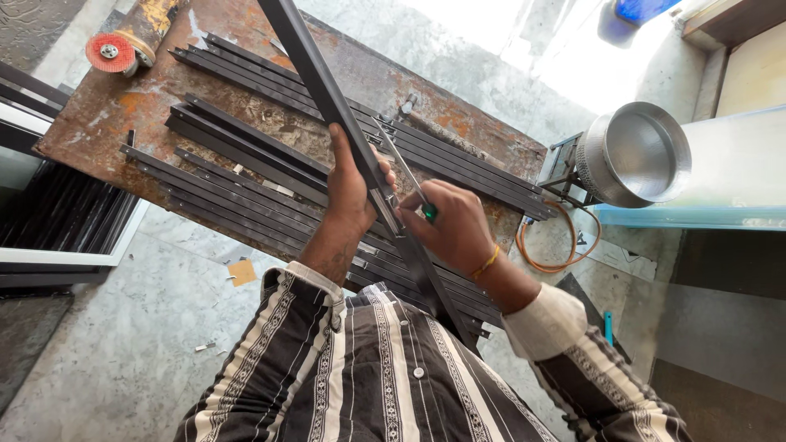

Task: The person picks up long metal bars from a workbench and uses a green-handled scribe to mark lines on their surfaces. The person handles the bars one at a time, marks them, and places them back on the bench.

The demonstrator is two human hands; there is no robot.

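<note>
My left hand (350, 187) grips a long dark metal bar (315, 74) that runs diagonally from the top of the view down toward my body. My right hand (449, 225) holds a thin tool with a green handle (428, 212), its slim metal shaft (399, 160) lying against the bar just beyond my left hand. Both hands are over a rusty metal worktable (123, 110) covered with several dark metal strips (237, 176) laid side by side.
An angle grinder with a red disc (113, 51) lies at the table's far left corner. A shiny metal basin (637, 153) sits on a stand to the right, with an orange cable (557, 250) looped beneath. Dark metal frames (57, 213) lean at the left.
</note>
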